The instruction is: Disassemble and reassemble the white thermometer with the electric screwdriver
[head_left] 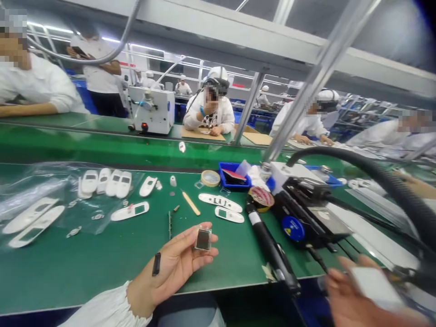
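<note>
Fluorescent tube lights (pixel 143 47) fixed overhead; white gantry beam (pixel 218 34) carried by steel posts (pixel 248 109). Green conveyor bench (pixel 102 145) laid across hall; further workbench rows (pixel 185 97) seen beyond (far end too small to detail).

We observe bright, even light from the long ceiling lamps (pixel 51 28) at the upper left of the frame, and we find only faint, soft shadows on the green bench top (pixel 85 277). Glare appears on the plastic bag (pixel 37 195) at the left and on the small clear block (pixel 203 239) near the bottom centre. We note curved distortion in the metal pole (pixel 323 77) toward the upper right. The right hand (pixel 361 295) at the lower right corner is blurred and out of focus.
</note>
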A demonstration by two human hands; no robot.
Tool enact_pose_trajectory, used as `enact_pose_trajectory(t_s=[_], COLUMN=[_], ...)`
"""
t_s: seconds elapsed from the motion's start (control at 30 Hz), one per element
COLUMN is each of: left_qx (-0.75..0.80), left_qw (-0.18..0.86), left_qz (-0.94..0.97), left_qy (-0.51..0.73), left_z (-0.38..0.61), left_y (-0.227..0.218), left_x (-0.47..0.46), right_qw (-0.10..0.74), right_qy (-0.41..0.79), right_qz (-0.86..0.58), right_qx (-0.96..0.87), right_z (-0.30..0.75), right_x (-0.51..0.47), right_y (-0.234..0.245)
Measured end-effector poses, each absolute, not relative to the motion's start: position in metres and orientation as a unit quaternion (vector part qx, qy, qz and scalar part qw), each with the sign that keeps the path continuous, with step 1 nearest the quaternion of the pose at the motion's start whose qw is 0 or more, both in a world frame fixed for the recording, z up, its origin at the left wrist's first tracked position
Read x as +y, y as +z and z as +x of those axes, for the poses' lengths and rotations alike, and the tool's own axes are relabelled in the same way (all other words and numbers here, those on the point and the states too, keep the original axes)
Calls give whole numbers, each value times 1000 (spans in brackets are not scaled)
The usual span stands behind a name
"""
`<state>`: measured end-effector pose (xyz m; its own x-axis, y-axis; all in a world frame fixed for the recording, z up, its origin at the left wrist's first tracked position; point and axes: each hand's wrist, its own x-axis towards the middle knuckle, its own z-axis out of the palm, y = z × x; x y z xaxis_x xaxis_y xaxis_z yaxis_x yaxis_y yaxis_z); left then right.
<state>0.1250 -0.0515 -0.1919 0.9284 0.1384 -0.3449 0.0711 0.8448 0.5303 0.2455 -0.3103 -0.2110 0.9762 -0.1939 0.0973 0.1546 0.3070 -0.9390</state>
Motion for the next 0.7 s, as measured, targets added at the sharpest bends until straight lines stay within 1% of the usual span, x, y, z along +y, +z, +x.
enact_pose_trajectory(t_s=[0.07,0.1,0.17,0.23,0.33,0.47,0.7], left_qx=[205,211,218,217,210,196,210], left_qw=[938,938,938,940,941,946,943], left_qz=[275,271,259,247,232,224,223], left_qy=[42,53,73,95,127,131,133], left_z=[114,109,100,93,85,80,83], left_y=[-196,-198,-203,-207,-211,-216,-219], left_x=[-38,-33,-23,-16,-7,-2,-4], right_qw=[754,705,603,522,442,382,343], right_qy=[-17,30,63,42,-9,-51,-92], right_qz=[-643,-672,-705,-708,-693,-689,-702], right_qx=[-135,-223,-367,-474,-569,-614,-617], right_z=[230,223,210,202,195,192,191], right_x=[-253,-227,-180,-145,-113,-97,-98], right_y=[-200,-196,-190,-186,-184,-190,-197])
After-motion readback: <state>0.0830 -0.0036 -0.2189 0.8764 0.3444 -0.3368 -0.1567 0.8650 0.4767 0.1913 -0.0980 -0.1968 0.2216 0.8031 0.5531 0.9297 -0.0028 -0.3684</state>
